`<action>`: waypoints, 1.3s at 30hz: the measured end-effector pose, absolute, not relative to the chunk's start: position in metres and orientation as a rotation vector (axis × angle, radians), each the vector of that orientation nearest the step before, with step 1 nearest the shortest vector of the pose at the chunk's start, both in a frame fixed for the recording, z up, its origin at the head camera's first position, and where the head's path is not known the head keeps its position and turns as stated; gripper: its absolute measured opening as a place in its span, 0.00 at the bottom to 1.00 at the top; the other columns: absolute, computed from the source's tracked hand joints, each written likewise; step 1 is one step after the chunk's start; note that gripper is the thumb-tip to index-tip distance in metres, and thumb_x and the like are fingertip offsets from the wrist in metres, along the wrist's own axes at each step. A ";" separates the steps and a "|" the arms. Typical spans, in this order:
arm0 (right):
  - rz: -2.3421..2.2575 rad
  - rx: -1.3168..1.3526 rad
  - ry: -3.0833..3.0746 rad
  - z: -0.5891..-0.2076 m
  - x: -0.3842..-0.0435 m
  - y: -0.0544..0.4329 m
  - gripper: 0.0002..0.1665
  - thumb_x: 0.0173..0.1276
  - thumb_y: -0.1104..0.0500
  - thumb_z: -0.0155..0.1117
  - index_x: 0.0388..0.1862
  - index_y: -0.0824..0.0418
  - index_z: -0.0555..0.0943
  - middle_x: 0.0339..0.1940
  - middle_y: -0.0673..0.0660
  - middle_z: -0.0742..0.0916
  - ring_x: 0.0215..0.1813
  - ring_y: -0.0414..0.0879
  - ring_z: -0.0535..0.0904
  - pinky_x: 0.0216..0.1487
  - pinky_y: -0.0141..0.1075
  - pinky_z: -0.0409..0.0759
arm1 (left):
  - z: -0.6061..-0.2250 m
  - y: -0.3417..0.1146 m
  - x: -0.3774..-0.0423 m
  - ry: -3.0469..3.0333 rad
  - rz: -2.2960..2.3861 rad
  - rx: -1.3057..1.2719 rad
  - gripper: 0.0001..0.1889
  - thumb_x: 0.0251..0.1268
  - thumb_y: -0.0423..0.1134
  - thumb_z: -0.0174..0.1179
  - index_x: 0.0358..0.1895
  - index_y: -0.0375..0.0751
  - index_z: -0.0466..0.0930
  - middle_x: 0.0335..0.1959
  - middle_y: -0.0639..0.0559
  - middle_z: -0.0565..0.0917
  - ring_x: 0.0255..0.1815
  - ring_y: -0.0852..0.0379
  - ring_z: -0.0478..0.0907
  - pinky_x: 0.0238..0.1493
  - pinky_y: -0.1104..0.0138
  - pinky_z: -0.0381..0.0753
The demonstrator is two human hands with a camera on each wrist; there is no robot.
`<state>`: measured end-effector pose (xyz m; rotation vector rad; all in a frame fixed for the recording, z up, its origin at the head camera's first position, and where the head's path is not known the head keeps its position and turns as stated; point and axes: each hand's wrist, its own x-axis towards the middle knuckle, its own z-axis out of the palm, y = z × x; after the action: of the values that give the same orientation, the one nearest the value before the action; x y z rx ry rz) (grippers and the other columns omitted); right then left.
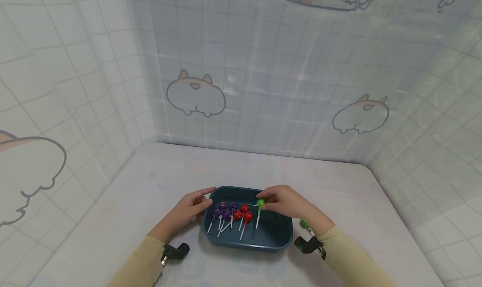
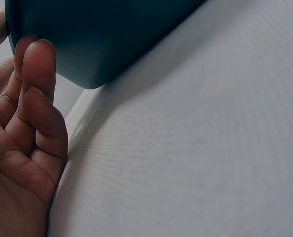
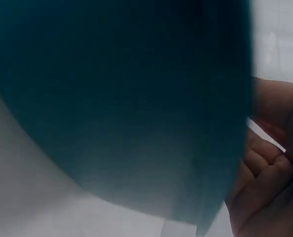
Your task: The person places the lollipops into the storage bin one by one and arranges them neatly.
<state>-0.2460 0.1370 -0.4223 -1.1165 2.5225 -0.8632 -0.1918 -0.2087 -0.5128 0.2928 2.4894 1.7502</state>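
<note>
A dark teal bin (image 1: 248,246) stands in front of me, partly filled with wrapped lollipops. Several purple lollipops (image 1: 226,214) lie at its left, with red lollipops (image 1: 247,217) beside them toward the middle. My left hand (image 1: 191,206) holds the bin's left end, thumb on the rim and other fingers against the outer wall, seen in the left wrist view. Over the bin's right half, my right hand (image 1: 282,200) pinches a green lollipop (image 1: 260,203) by its wrapped head, its white stick pointing toward me. In the right wrist view the bin wall (image 3: 127,123) hides the fingertips.
To the right of the bin, another green lollipop (image 1: 304,224) lies on the table, partly hidden by my right wrist. The white table (image 1: 180,165) ends at a pale gridded curtain (image 1: 256,90) printed with cartoon animals, with similar sheeting on both sides.
</note>
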 end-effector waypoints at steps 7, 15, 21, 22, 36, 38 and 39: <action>-0.615 -1.217 2.574 -0.425 -0.245 0.120 0.15 0.66 0.60 0.70 0.51 0.63 0.86 0.44 0.50 0.88 0.41 0.35 0.82 0.41 0.32 0.80 | -0.514 -0.210 -0.192 2.448 1.785 0.301 0.26 0.71 0.51 0.60 0.70 0.56 0.70 0.32 0.45 0.78 0.29 0.47 0.76 0.30 0.61 0.78; -0.505 -1.247 2.604 -0.434 -0.247 0.113 0.13 0.65 0.61 0.71 0.48 0.62 0.87 0.43 0.51 0.88 0.43 0.38 0.82 0.43 0.33 0.80 | -0.510 -0.210 -0.190 2.457 1.795 0.316 0.26 0.72 0.49 0.59 0.71 0.55 0.70 0.32 0.45 0.78 0.29 0.46 0.75 0.30 0.61 0.78; -0.478 -1.238 2.617 -0.444 -0.249 0.111 0.13 0.65 0.60 0.71 0.48 0.61 0.87 0.43 0.50 0.88 0.44 0.38 0.82 0.45 0.33 0.80 | -0.511 -0.210 -0.190 2.451 1.788 0.317 0.26 0.71 0.50 0.60 0.71 0.55 0.70 0.32 0.45 0.78 0.28 0.48 0.75 0.30 0.61 0.78; -0.477 -1.237 2.618 -0.444 -0.249 0.110 0.13 0.65 0.60 0.71 0.48 0.61 0.87 0.44 0.50 0.88 0.44 0.38 0.82 0.45 0.34 0.80 | -0.511 -0.210 -0.190 2.453 1.786 0.316 0.26 0.71 0.51 0.60 0.70 0.55 0.71 0.32 0.45 0.78 0.28 0.48 0.75 0.30 0.61 0.78; -0.504 -1.223 2.641 -0.448 -0.246 0.106 0.16 0.66 0.60 0.70 0.51 0.62 0.86 0.46 0.53 0.88 0.44 0.39 0.83 0.43 0.34 0.80 | -0.511 -0.210 -0.190 2.475 1.774 0.307 0.26 0.69 0.53 0.61 0.69 0.58 0.73 0.32 0.44 0.78 0.28 0.48 0.75 0.30 0.61 0.78; -0.533 -1.189 2.634 -0.446 -0.246 0.107 0.17 0.66 0.59 0.70 0.53 0.63 0.85 0.47 0.53 0.88 0.46 0.41 0.84 0.44 0.35 0.81 | -0.509 -0.209 -0.190 2.472 1.771 0.302 0.25 0.71 0.51 0.60 0.69 0.56 0.72 0.32 0.44 0.78 0.28 0.46 0.75 0.30 0.61 0.78; -0.546 -1.174 2.631 -0.446 -0.245 0.108 0.18 0.66 0.59 0.70 0.53 0.63 0.85 0.48 0.54 0.88 0.47 0.42 0.84 0.45 0.35 0.81 | -0.509 -0.209 -0.190 2.472 1.771 0.303 0.25 0.71 0.50 0.60 0.70 0.56 0.72 0.32 0.45 0.78 0.28 0.46 0.75 0.30 0.61 0.78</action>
<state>-0.2454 0.1083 -0.4455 -1.1736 2.6309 -0.5464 -0.1895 -0.2093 -0.5094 0.3027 2.4716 1.7708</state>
